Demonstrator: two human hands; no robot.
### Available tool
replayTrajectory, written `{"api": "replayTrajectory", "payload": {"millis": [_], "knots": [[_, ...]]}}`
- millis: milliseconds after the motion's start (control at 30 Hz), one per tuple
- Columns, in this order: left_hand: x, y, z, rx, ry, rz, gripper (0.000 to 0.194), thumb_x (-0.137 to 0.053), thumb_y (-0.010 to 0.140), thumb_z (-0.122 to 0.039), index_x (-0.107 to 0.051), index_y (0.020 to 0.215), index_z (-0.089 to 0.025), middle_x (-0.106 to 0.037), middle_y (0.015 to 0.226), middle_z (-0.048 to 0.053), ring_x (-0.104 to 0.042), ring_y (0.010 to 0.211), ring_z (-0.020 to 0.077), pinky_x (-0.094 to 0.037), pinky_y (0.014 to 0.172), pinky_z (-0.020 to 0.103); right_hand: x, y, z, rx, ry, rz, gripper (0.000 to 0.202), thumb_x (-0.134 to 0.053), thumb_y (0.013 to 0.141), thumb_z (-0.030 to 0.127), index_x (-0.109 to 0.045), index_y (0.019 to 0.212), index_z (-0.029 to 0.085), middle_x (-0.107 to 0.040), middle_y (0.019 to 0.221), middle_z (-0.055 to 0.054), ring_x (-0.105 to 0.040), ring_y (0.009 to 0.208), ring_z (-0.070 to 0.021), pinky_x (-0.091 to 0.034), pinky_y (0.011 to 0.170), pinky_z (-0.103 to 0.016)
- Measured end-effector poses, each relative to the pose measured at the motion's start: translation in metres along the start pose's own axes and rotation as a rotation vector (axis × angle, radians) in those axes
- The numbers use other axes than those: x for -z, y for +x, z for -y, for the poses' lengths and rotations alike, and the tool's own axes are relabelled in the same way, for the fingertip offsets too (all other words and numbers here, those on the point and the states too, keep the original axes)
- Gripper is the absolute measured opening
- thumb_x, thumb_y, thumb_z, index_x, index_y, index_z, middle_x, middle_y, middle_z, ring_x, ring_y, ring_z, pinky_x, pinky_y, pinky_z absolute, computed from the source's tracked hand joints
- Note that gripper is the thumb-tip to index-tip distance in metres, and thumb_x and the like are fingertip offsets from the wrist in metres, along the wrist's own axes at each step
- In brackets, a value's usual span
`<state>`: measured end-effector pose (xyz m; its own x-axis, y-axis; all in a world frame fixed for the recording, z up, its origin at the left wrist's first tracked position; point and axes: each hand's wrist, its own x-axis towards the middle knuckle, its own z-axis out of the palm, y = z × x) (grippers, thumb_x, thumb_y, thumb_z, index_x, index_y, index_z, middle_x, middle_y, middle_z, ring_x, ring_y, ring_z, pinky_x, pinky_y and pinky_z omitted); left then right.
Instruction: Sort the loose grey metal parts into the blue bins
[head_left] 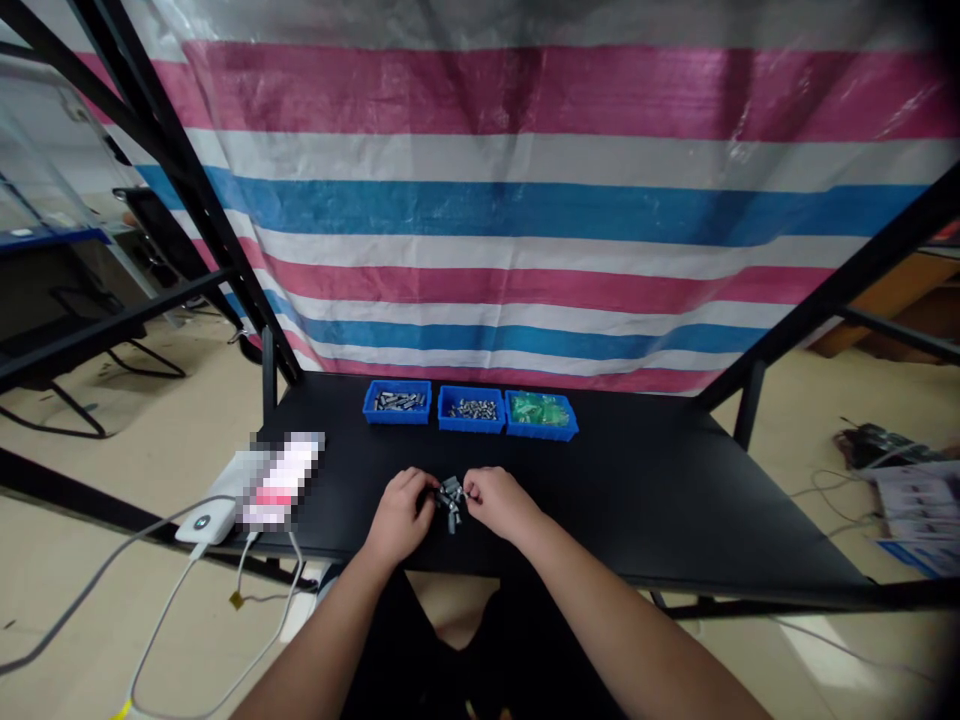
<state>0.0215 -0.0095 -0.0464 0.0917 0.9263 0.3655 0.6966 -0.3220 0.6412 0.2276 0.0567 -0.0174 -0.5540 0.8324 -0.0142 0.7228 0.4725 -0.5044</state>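
A small pile of grey metal parts (451, 498) lies on the black table between my hands. My left hand (403, 512) is at the pile's left side, fingers curled, with the fingertips close to the parts. At the right side, my right hand (496, 498) is closed in a pinch; what sits between its fingertips is too small to make out. Behind the pile stand three blue trays: the left tray (397, 417) holds long metal pieces, the middle tray (472, 425) holds small metal pieces, and the right tray (541, 433) holds green items.
A phone-like blurred object (285, 482) and a white device (207, 522) with cables lie at the table's left edge. Black frame posts rise at both sides. A striped sheet (480, 210) hangs behind the black table (645, 480).
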Motion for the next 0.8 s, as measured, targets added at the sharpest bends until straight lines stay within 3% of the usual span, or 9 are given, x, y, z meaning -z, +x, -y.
{"api": "replayTrajectory", "payload": {"millis": [100,267,400,533,600,700,733,800], "knots": [[0.001,0.0,-0.002,-0.001,0.004,-0.012,0.021,-0.051,0.087,-0.01,-0.063,0.098,-0.023,-0.064,0.098,0.006,-0.06,0.096,0.0231,-0.05,0.089,0.039,0.008,0.009,0.001,-0.052,-0.091,0.07,0.017,-0.063,0.071,0.009,-0.07,0.079,0.022,-0.07,0.079,-0.001,-0.063,0.071,-0.0145,-0.04,0.064,-0.022],[0.002,0.001,-0.004,-0.001,0.0,-0.016,0.021,-0.051,0.087,-0.01,-0.064,0.098,-0.023,-0.064,0.097,0.006,-0.06,0.095,0.0228,-0.05,0.088,0.038,0.015,0.014,0.006,-0.036,-0.077,0.115,0.032,-0.075,0.067,0.021,-0.071,0.099,0.023,-0.073,0.087,-0.003,-0.065,0.071,-0.0159,-0.04,0.061,-0.022],[0.001,0.0,-0.001,0.01,-0.003,-0.019,0.02,-0.052,0.087,-0.011,-0.064,0.097,-0.023,-0.064,0.096,0.006,-0.06,0.094,0.0231,-0.05,0.088,0.039,0.009,0.009,0.012,-0.06,-0.11,0.123,0.016,-0.07,0.066,0.012,-0.072,0.078,0.022,-0.072,0.077,-0.003,-0.066,0.069,-0.0169,-0.04,0.061,-0.023],[0.001,0.0,0.0,0.007,-0.004,-0.008,0.019,-0.051,0.087,-0.011,-0.064,0.096,-0.023,-0.064,0.095,0.006,-0.06,0.094,0.0236,-0.05,0.088,0.041,0.018,0.015,0.013,-0.08,-0.109,0.224,0.016,-0.073,0.059,0.008,-0.07,0.066,0.022,-0.07,0.068,-0.001,-0.065,0.064,-0.0172,-0.04,0.057,-0.024],[0.001,0.0,-0.001,0.007,-0.01,-0.008,0.019,-0.052,0.087,-0.012,-0.064,0.097,-0.023,-0.064,0.096,0.006,-0.06,0.095,0.0238,-0.05,0.088,0.041,0.029,0.025,0.009,-0.114,-0.066,0.098,0.015,-0.072,0.065,0.009,-0.071,0.072,0.021,-0.07,0.071,-0.001,-0.065,0.065,-0.0162,-0.043,0.06,-0.023],[0.002,0.0,-0.002,0.014,-0.014,-0.01,0.019,-0.052,0.087,-0.012,-0.063,0.098,-0.023,-0.064,0.096,0.006,-0.06,0.095,0.0233,-0.05,0.089,0.04,0.04,0.038,0.002,-0.153,0.009,-0.29,0.025,-0.068,0.078,0.014,-0.072,0.102,0.018,-0.073,0.088,-0.005,-0.066,0.074,-0.0153,-0.048,0.072,-0.024],[0.002,0.0,-0.002,0.016,-0.013,-0.01,0.02,-0.052,0.086,-0.011,-0.063,0.098,-0.023,-0.064,0.096,0.006,-0.06,0.095,0.0231,-0.05,0.089,0.039,0.041,0.04,-0.001,-0.138,0.026,-0.357,0.029,-0.068,0.08,0.016,-0.07,0.109,0.017,-0.072,0.092,-0.006,-0.066,0.076,-0.0152,-0.049,0.074,-0.025],[0.001,0.0,-0.002,0.017,-0.008,-0.009,0.02,-0.052,0.086,-0.011,-0.063,0.098,-0.023,-0.064,0.095,0.006,-0.06,0.095,0.0229,-0.05,0.089,0.039,0.036,0.038,-0.004,-0.063,0.054,-0.319,0.031,-0.069,0.079,0.017,-0.07,0.11,0.016,-0.071,0.092,-0.006,-0.065,0.074,-0.0146,-0.05,0.074,-0.025]]}}
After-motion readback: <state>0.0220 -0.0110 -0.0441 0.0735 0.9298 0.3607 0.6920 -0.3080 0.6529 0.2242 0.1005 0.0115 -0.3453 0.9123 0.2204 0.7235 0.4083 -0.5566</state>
